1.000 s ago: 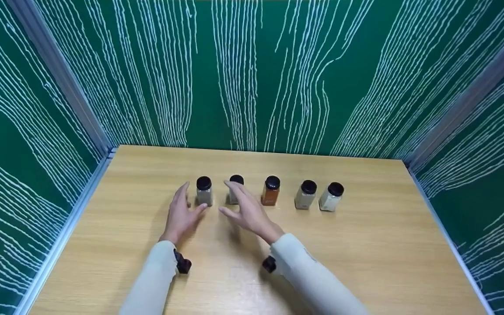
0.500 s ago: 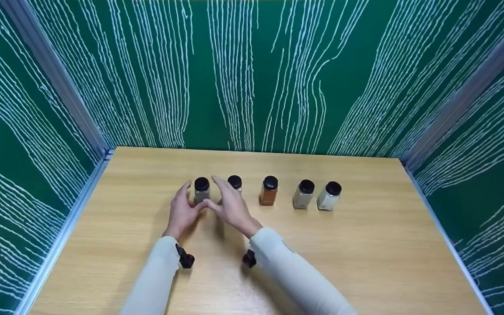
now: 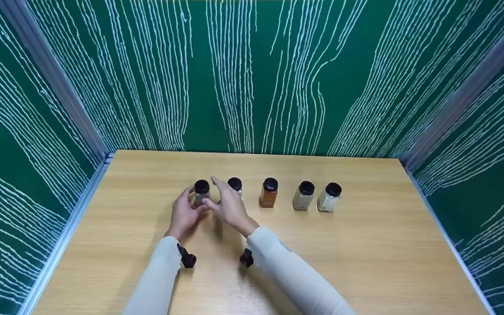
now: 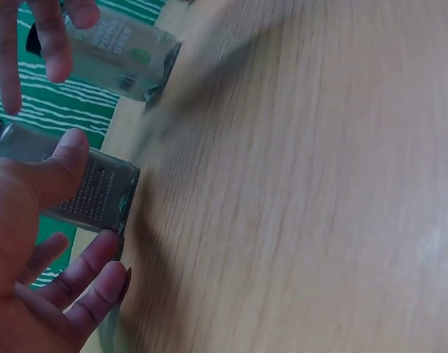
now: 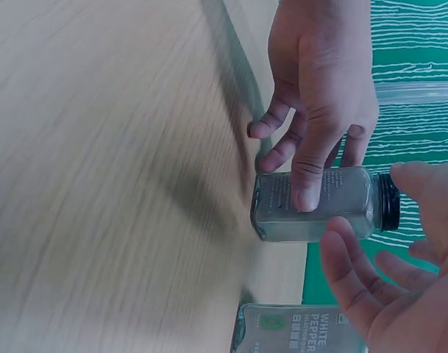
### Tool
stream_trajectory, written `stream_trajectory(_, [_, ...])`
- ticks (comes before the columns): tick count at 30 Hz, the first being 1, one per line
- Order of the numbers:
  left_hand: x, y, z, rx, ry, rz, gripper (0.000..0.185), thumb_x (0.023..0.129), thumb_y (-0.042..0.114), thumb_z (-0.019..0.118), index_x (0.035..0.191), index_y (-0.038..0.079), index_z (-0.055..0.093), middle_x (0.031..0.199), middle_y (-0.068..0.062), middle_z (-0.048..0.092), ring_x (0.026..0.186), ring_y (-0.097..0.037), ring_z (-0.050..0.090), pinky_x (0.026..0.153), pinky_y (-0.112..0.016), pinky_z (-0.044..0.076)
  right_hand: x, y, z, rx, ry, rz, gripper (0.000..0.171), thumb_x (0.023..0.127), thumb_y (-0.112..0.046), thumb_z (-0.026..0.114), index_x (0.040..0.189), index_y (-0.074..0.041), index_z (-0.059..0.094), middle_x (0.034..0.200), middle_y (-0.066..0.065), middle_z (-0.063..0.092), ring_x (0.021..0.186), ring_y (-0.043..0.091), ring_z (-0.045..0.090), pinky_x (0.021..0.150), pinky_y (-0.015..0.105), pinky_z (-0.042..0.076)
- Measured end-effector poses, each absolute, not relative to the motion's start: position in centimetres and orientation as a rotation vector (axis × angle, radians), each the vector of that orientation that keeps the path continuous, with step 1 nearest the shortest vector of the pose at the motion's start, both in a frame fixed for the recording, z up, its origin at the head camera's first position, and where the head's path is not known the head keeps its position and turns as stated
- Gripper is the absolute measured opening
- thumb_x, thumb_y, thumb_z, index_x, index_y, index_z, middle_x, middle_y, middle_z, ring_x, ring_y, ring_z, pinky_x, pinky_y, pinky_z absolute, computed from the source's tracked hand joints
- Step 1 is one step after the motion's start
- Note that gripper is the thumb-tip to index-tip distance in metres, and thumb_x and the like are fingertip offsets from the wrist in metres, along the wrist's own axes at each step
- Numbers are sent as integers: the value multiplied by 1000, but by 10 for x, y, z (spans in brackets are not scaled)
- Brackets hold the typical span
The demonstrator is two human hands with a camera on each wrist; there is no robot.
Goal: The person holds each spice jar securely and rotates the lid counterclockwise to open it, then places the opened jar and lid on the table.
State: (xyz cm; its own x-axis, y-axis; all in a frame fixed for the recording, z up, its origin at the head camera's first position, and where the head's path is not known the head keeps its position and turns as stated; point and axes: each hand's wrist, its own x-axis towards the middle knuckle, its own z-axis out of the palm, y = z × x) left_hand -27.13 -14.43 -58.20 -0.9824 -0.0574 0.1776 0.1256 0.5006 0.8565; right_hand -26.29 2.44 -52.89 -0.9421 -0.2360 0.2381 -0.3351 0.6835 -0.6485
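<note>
My left hand (image 3: 184, 215) holds the leftmost spice jar (image 3: 201, 187), a square glass one with a black lid and grey contents. In the left wrist view the thumb lies across the jar's printed face (image 4: 98, 193), with the other fingers behind and below it. The jar stands upright on the table. Close on its right side is my right hand (image 3: 232, 209), fingers spread apart. In the right wrist view its fingers (image 5: 345, 268) overlap the jar's side and reach beside the black lid (image 5: 389, 202). Behind that hand stands a white pepper jar (image 3: 235, 183), partly hidden.
Farther right in the row stand an orange-brown spice jar (image 3: 268, 194) and two pale ones, a greyish jar (image 3: 302, 197) and a whitish jar (image 3: 328, 199). Green walls (image 3: 230, 87) with white lines bound the wooden table (image 3: 365, 245) at the back and sides.
My right hand has moved left, from in front of the white pepper jar to beside the leftmost jar. The left hand's fingers have come onto that jar. The other jars stay put.
</note>
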Motion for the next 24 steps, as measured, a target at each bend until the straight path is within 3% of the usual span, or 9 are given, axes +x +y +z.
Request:
stream_trajectory(4, [-273,-145,-585,-56,-2559,-1526,75,77,14,89,143,1,55,139,-20,61,85,-28,68,91,-44,50,-265,23,-528,479,-2745,1096,70,94,-33,75,153,-7,46,148,11,57,136,26,53,113,49,39])
stream_trajectory(9, [-276,-146,-588,-41,-2570,-1579,73,78,12,88,143,1,56,138,-23,62,112,-36,67,106,-48,45,-267,20,-528,483,-2706,1091,69,93,-31,77,150,-5,50,144,12,60,134,27,56,113,48,39])
stream_trajectory(14, [-278,-149,-594,-84,-2588,-1545,66,79,11,88,138,0,60,133,-23,65,124,-38,61,110,-49,42,-269,14,-529,482,-2670,1155,67,92,-27,78,147,0,52,143,14,60,132,29,57,112,40,42])
stream_trajectory(16, [-278,-150,-595,-102,-2586,-1519,61,79,11,88,134,0,63,129,-22,68,121,-37,62,108,-49,43,-270,12,-529,475,-2663,1172,66,92,-26,79,146,0,53,142,15,61,131,29,58,111,38,43])
stream_trajectory(21, [-279,-151,-596,-137,-2585,-1441,49,80,12,88,123,2,67,104,-15,71,95,-30,63,92,-46,48,-273,8,-529,450,-2645,1174,61,91,-24,79,142,2,56,137,15,65,127,29,61,108,38,46])
stream_trajectory(24, [-280,-150,-595,-154,-2570,-1447,47,80,11,87,122,3,68,102,-12,72,92,-28,63,91,-46,48,-275,6,-529,424,-2638,1204,60,91,-23,80,140,2,57,136,16,65,127,29,61,108,38,47])
